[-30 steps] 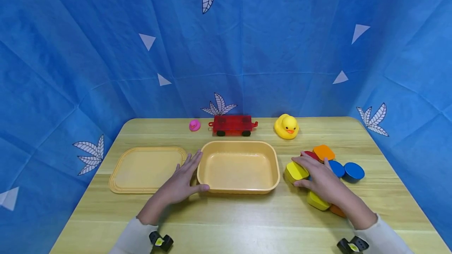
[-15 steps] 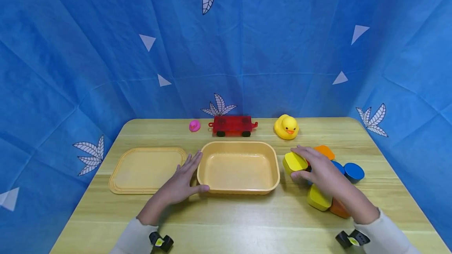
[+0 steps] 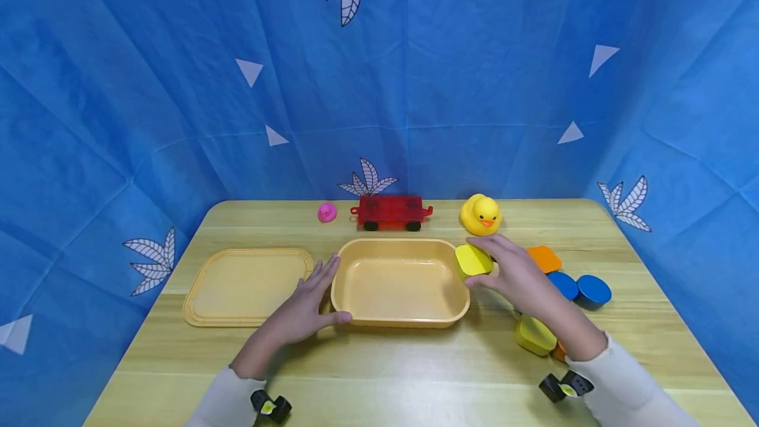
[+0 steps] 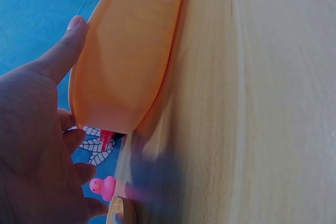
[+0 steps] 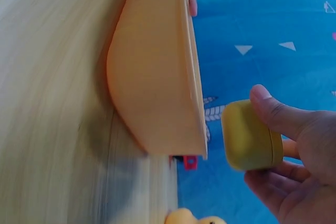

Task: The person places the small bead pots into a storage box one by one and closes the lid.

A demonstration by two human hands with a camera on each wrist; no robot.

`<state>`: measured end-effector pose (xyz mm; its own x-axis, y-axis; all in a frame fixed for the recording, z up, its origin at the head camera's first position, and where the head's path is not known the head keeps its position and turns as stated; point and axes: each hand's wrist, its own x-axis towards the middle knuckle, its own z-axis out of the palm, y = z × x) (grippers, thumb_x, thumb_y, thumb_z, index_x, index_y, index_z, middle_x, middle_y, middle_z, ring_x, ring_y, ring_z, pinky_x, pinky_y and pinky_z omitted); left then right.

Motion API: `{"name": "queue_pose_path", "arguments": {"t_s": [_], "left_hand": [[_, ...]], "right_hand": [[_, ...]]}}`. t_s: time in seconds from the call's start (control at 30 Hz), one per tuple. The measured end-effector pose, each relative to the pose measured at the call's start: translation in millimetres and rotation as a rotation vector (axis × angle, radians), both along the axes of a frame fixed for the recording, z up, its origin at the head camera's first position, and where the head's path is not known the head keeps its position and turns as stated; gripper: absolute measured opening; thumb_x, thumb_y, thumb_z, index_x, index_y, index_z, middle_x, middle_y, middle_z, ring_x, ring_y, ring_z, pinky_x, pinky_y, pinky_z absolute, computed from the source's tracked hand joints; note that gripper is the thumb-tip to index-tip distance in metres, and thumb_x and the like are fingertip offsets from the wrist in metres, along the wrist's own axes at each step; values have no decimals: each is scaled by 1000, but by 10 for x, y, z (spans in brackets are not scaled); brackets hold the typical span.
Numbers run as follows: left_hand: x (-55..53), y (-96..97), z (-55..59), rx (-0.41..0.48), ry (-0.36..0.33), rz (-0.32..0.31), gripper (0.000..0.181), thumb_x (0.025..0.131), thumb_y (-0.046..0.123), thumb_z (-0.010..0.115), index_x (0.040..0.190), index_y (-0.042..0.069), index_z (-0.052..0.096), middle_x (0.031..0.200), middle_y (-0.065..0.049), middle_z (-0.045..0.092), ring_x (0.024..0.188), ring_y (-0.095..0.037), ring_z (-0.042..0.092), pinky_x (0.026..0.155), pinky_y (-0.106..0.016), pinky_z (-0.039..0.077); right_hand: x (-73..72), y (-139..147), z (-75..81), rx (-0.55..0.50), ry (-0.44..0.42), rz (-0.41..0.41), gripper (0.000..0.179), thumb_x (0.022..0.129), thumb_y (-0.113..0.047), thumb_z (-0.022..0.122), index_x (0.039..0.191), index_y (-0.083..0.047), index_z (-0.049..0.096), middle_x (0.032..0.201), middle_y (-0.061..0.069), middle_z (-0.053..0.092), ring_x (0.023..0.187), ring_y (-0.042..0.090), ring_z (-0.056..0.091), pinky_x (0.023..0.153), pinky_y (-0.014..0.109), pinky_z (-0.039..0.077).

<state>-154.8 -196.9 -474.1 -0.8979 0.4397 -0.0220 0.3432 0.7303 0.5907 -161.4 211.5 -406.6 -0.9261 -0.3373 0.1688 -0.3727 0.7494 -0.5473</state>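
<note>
My right hand pinches a yellow block with rounded corners between thumb and fingers. In the head view the block overlaps the right rim of a peach plastic box. The right wrist view shows that block held above rim height, a gap apart from the box wall. My left hand lies at the box's left end, fingers spread and thumb at the front corner. From the left wrist, the thumb is seen along the rim, the other fingers loosely bent.
Right of the box lie another yellow block, blue blocks and an orange block. A flat peach lid is at left. Behind stand a red toy wagon, a yellow duck and a small pink duck.
My right hand has taken the yellow block from the pile and moved it left and up to the box's right rim. The left hand has stayed in place.
</note>
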Motion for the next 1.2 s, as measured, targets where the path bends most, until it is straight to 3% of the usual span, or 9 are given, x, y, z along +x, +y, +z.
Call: {"name": "queue_pose_path", "arguments": {"t_s": [0.23,0.5,0.63,0.87,1.03,1.2], "left_hand": [[-9,-9,-10,-6,-5,1,112,89,57,75,168,18,6,174,0,6,158,-40,3,120,-72,5],[-6,-12,-9,9,-5,-2,111,89,60,73,168,17,7,174,-3,7,158,-41,4,119,-74,5],[-6,-9,-7,10,-7,-1,111,89,61,72,168,18,6,174,-3,7,158,-41,3,119,-73,5],[-7,-6,0,13,-12,3,111,89,60,73,168,18,7,174,-3,7,158,-41,3,120,-73,5],[-6,-6,12,2,-28,10,113,87,62,73,168,20,6,174,-2,7,158,-40,2,121,-70,7],[2,-14,16,5,-36,9,114,87,61,74,168,21,6,174,0,6,159,-39,2,122,-69,9]], "right_hand": [[-99,-218,-20,-43,4,17,74,81,-23,89,145,-2,57,141,18,59,128,41,56,105,59,49],[-227,-514,-103,-114,-36,42,70,77,-23,93,137,-4,62,133,14,62,116,33,60,98,51,55],[-285,-678,-137,-129,-55,56,69,76,-23,93,135,-4,63,131,13,62,116,32,60,102,50,53],[-387,-950,-192,-119,-111,73,69,77,-21,93,135,-1,62,132,16,61,116,33,60,104,50,51],[-442,-1155,-218,-90,-174,85,68,77,-23,93,134,-3,62,137,15,60,124,34,58,111,49,46],[-487,-1365,-277,-70,-200,88,67,75,-22,95,131,-3,63,132,14,61,120,32,58,110,46,47]]}}
